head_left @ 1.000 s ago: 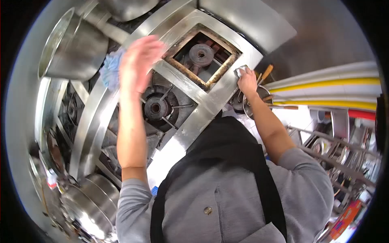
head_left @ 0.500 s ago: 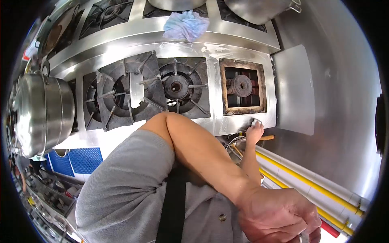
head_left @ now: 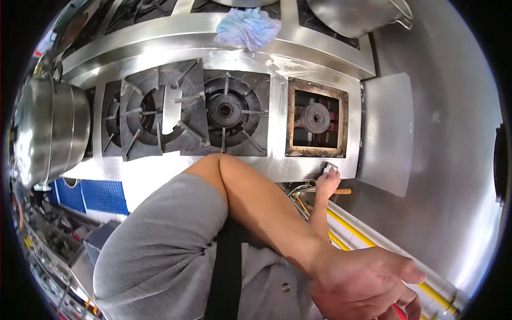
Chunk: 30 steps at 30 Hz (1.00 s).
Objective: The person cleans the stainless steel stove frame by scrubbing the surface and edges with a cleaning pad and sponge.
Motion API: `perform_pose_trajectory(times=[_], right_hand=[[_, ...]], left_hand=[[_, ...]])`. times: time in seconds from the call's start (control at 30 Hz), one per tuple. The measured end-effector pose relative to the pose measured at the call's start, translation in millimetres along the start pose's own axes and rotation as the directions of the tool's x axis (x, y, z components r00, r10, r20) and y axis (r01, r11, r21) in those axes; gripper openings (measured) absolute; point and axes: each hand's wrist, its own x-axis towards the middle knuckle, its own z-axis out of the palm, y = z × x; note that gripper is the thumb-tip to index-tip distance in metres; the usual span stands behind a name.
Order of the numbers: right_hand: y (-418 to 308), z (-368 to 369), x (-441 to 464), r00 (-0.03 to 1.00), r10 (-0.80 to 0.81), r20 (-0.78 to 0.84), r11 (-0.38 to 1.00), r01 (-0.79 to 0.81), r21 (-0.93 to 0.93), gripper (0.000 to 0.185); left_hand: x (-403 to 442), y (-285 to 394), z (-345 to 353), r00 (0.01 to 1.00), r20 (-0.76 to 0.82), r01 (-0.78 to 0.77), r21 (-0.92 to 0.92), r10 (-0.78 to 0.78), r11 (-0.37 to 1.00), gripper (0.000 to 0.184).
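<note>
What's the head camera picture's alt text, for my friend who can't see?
A person's right hand holds a small pale wad on a steel stove, near a burner with no grate. The left hand is nearer the camera; a bluish cloth lies farther back.

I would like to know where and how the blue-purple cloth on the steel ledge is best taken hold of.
Probably by pinching the bunched folds in the middle of the cloth, coming from above and the front-burner side. It lies crumpled on the steel ledge, its folds uncovered.
</note>
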Motion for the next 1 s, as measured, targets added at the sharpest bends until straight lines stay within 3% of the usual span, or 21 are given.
perform_pose_trajectory(times=[0.03,0.1,0.2,0.23,0.27,0.3,0.33,0.37,0.4,0.43,0.53,0.57,0.63,0.67,0.7,0.77,0.83,0.87,0.9,0.93,1.0], right_hand=[[1,0,7,1.000,0.002,-0.012,0.999,-0.001,0.035,0.037],[5,0,33,0.998,-0.035,-0.045,0.998,0.037,0.059,0.038],[1,7,90,0.980,-0.143,-0.141,0.984,0.157,0.090,0.041],[-13,2,112,0.981,-0.135,-0.139,0.969,0.160,0.188,0.043],[-14,11,138,0.977,-0.144,-0.160,0.970,0.171,0.175,0.048],[-20,14,160,0.973,-0.158,-0.168,0.950,0.196,0.242,0.051],[-25,19,188,0.971,-0.193,-0.137,0.943,0.223,0.249,0.052],[-40,13,212,0.971,-0.223,-0.092,0.922,0.240,0.304,0.051],[-53,9,237,0.975,-0.224,-0.008,0.916,0.214,0.341,0.050],[-56,29,262,0.947,-0.289,-0.143,0.900,0.320,0.298,0.047],[-91,29,321,0.929,-0.367,-0.053,0.883,0.366,0.293,0.042],[-100,32,335,0.915,-0.401,-0.043,0.866,0.394,0.307,0.041],[-111,49,357,0.915,-0.403,-0.032,0.888,0.399,0.228,0.042],[-117,52,361,0.918,-0.397,-0.018,0.893,0.390,0.226,0.042],[-123,53,362,0.924,-0.379,0.056,0.909,0.361,0.207,0.043],[-125,64,369,0.930,-0.344,0.132,0.930,0.317,0.187,0.043],[-119,81,369,0.905,-0.420,0.071,0.898,0.403,0.177,0.041],[-112,93,376,0.885,-0.464,0.026,0.883,0.460,0.093,0.039],[-109,93,373,0.893,-0.449,0.031,0.891,0.445,0.085,0.039],[-113,91,368,0.907,-0.422,-0.011,0.896,0.419,0.148,0.037],[-122,85,364,0.924,-0.382,-0.029,0.908,0.381,0.176,0.034]], left_hand=[[9,4,-11,0.988,0.153,-0.027,-0.010,0.029,1.000,0.066],[18,17,-30,0.951,0.305,-0.056,-0.016,0.058,0.998,0.070],[10,46,-50,0.939,0.315,-0.097,-0.131,0.134,0.987,0.084],[2,66,-49,0.996,0.078,-0.046,0.072,0.040,0.996,0.072],[-6,87,-51,0.983,-0.183,0.061,0.241,-0.016,0.969,0.061],[-14,102,-57,0.982,-0.189,0.050,0.216,-0.008,0.975,0.061],[-24,117,-67,0.946,-0.270,-0.037,0.459,0.179,0.888,0.053],[-36,131,-76,0.878,-0.302,-0.076,0.677,0.371,0.732,0.046],[-51,145,-82,0.817,-0.351,-0.075,0.721,0.457,0.689,0.044],[-68,157,-87,0.749,-0.389,-0.062,0.764,0.537,0.642,0.044],[-119,175,-96,0.373,-0.536,0.248,0.844,0.758,0.475,0.038],[-131,177,-91,0.271,-0.521,0.398,0.826,0.810,0.398,0.037],[-148,171,-85,0.175,-0.496,0.562,0.760,0.850,0.328,0.034],[-149,166,-84,0.085,-0.450,0.602,0.734,0.889,0.314,0.026],[-155,164,-78,0.079,-0.460,0.596,0.733,0.884,0.328,0.026],[-173,168,-55,0.032,-0.343,0.868,0.475,0.939,0.144,0.023],[-182,185,-11,-0.162,-0.159,0.959,0.206,0.974,0.193,0.017],[-198,200,5,0.030,0.089,0.994,0.099,0.996,-0.039,0.020],[-201,218,23,-0.053,0.186,0.997,-0.037,0.981,0.061,0.023],[-217,241,31,0.039,0.329,0.992,-0.123,0.943,0.002,0.024],[-223,292,44,0.270,0.302,0.938,-0.297,0.914,-0.179,0.027]])
